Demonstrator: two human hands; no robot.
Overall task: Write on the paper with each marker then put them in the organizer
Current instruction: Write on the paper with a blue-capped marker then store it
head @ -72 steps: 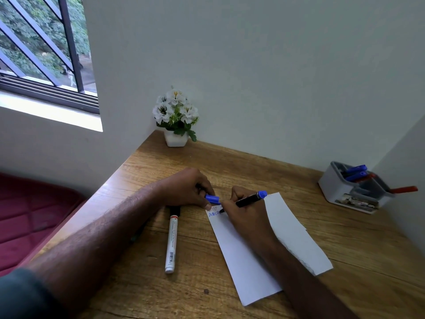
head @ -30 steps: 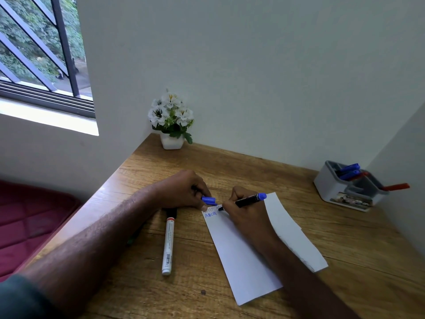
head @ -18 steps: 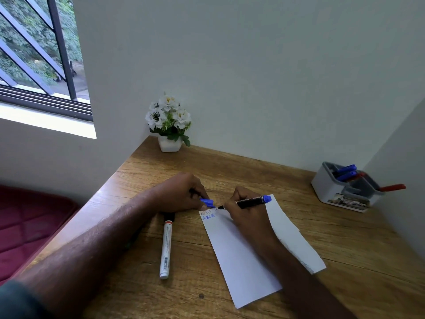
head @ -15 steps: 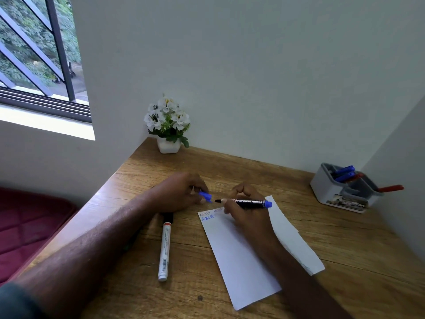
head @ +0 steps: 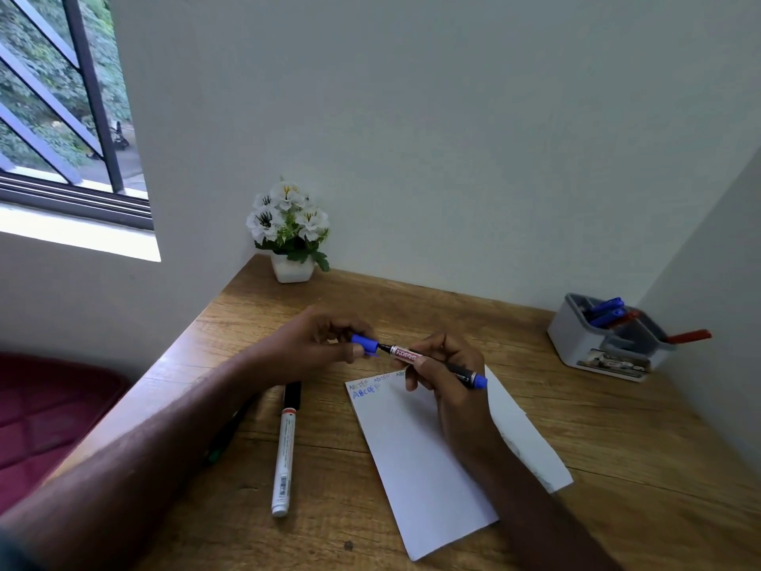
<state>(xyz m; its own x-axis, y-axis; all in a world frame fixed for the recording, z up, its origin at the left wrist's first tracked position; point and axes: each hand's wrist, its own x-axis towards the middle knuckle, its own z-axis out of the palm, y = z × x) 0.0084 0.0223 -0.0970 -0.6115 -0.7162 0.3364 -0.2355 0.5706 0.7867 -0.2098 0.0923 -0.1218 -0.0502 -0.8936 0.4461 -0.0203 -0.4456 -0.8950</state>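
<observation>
I have the marker (head: 432,362) pinched in my right hand (head: 449,377), barrel lying nearly level above the top edge of the paper (head: 420,447), nib pointing left. My left hand (head: 317,344) pinches the blue cap (head: 364,344), whose open mouth sits right at the nib; whether it has begun to seat I cannot tell. The step, as I judge it, is capping.

To do it well, I would keep both grips firm and bring cap and barrel along one straight line, so the nib enters cleanly and does not smear on the cap's rim or on my fingers. Push until it seats; a loose cap could drop off on the way over.

The organizer (head: 576,340) stands well off to the right of my right hand, already holding markers. Just below my left hand lies a white pen (head: 284,447), which I take to be still waiting.
</observation>
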